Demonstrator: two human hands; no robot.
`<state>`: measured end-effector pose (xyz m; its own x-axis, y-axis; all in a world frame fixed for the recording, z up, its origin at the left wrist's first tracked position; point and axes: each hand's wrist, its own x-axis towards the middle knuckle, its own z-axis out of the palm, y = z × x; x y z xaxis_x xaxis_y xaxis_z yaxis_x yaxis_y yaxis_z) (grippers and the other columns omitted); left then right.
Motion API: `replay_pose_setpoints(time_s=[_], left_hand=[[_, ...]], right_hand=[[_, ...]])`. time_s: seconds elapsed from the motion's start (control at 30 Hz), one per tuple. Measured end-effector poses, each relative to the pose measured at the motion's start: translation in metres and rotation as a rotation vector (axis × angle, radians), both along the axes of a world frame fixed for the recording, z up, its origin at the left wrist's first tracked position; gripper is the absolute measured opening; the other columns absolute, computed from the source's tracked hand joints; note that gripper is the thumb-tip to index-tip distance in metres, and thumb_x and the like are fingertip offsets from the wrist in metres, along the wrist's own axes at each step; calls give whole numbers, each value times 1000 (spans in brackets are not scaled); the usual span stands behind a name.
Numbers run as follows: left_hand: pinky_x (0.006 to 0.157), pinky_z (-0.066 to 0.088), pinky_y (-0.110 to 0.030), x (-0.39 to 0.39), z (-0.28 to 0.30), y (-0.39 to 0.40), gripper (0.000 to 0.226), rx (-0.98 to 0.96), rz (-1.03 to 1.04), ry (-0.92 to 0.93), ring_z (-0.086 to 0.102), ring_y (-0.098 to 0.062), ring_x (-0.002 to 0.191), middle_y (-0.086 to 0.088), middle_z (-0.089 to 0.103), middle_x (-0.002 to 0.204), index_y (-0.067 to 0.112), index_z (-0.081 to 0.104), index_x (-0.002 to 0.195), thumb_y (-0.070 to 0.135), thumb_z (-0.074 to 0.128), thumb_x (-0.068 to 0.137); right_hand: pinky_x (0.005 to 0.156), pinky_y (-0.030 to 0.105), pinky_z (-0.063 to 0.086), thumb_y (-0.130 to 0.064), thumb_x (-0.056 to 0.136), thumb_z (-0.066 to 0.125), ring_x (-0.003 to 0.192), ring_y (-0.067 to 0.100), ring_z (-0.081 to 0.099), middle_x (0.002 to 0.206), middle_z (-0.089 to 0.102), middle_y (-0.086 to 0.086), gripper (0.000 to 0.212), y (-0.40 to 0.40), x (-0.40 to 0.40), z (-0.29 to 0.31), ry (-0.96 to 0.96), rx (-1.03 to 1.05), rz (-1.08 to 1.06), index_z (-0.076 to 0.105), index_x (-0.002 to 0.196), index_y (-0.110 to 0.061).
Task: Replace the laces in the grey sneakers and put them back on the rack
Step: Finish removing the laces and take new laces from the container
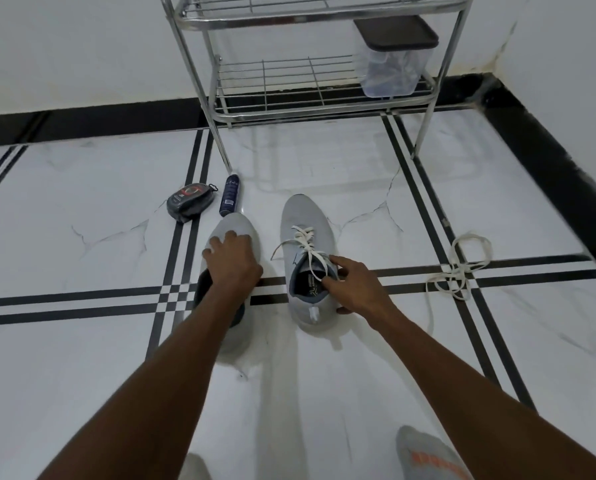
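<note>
Two grey sneakers stand on the white tiled floor, toes pointing toward the rack. My left hand [232,259] lies over the top of the left sneaker [236,223], fingers curled over its upper; its lace area is hidden under the hand. The right sneaker [301,216] carries a white lace [303,239] threaded through its eyelets. My right hand [353,284] grips that sneaker's collar, thumb at the outer side, fingers at the opening. A loose white lace [457,271] lies tangled on the floor to the right. The metal rack [324,98] stands beyond.
A dark shoe-polish sponge case [191,200] and a dark spray can [230,195] lie left of the rack's front leg. A clear box with a dark lid [393,57] sits on the rack's lower shelf. My socked foot [428,455] shows at the bottom right.
</note>
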<state>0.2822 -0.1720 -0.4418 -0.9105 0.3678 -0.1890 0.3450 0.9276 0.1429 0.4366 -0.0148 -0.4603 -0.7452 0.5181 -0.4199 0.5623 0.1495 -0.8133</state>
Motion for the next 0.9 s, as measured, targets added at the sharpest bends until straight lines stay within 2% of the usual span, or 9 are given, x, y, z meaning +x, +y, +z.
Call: replay_pose_setpoints(time_s=[0.07, 0.13, 0.23, 0.37, 0.47, 0.57, 0.63, 0.77, 0.9], left_hand=[[104, 40, -46, 7, -5, 10, 39, 203, -84, 50, 50, -37, 124, -14, 59, 132, 10, 65, 127, 13, 67, 88], [102, 40, -36, 16, -11, 23, 32, 466, -111, -98, 57, -34, 120, -17, 64, 128, 5, 68, 123, 12, 65, 92], [93, 52, -39, 23, -17, 34, 17, 656, -13, -196, 68, -28, 102, -12, 73, 108, 7, 74, 104, 20, 69, 94], [75, 55, -37, 24, -16, 32, 18, 689, 38, -167, 68, -21, 81, -4, 74, 90, 10, 69, 88, 27, 70, 93], [72, 52, -32, 22, -13, 27, 18, 686, 17, -162, 67, -20, 81, -1, 70, 85, 9, 64, 90, 25, 64, 96], [62, 46, -20, 19, -10, 22, 16, 645, 6, -180, 69, -20, 82, -2, 71, 89, 9, 61, 93, 25, 60, 98], [72, 55, -32, 20, -8, 21, 18, 645, -11, -227, 69, -23, 85, -5, 72, 94, 11, 54, 94, 29, 55, 97], [78, 58, -56, 24, -18, 21, 37, 710, 35, -348, 69, -31, 86, -12, 70, 97, 12, 42, 96, 47, 40, 85], [64, 64, -41, 23, -18, 21, 45, 907, 345, -559, 75, -27, 80, -20, 73, 103, -3, 47, 116, 37, 36, 101]], right_hand=[[74, 44, 63, -24, 87, 69, 94, 23, 67, 107, 67, 3, 42, -2, -1, -2, 29, 61, -13, 64, 128, -22], [74, 38, 61, -29, 85, 74, 82, 21, 70, 105, 72, 7, 38, 0, -4, -1, 82, 197, -7, 69, 119, -14], [78, 38, 59, -31, 85, 76, 88, 19, 69, 107, 70, 2, 31, 11, -11, 4, 99, 230, 86, 71, 112, -16], [85, 39, 57, -37, 89, 71, 96, 16, 67, 105, 71, -2, 20, 26, -14, 12, 64, 110, 154, 69, 100, -21], [83, 35, 53, -32, 94, 66, 93, 17, 67, 104, 71, -1, 14, 34, -13, 14, 65, 185, 184, 68, 94, -18], [80, 41, 59, -25, 97, 62, 85, 25, 69, 104, 71, 7, 12, 40, -15, 17, 65, 39, 174, 63, 95, -14], [78, 40, 59, -20, 98, 57, 82, 24, 68, 108, 72, 13, 9, 40, -17, 21, 47, -123, 133, 60, 95, -12], [72, 34, 52, -20, 102, 45, 86, 26, 70, 109, 74, 8, 9, 36, -22, 26, 2, -122, 140, 51, 98, -15], [75, 36, 54, -17, 105, 34, 89, 29, 76, 103, 75, 10, 13, 36, -20, 31, -21, -111, 122, 45, 99, -12]])
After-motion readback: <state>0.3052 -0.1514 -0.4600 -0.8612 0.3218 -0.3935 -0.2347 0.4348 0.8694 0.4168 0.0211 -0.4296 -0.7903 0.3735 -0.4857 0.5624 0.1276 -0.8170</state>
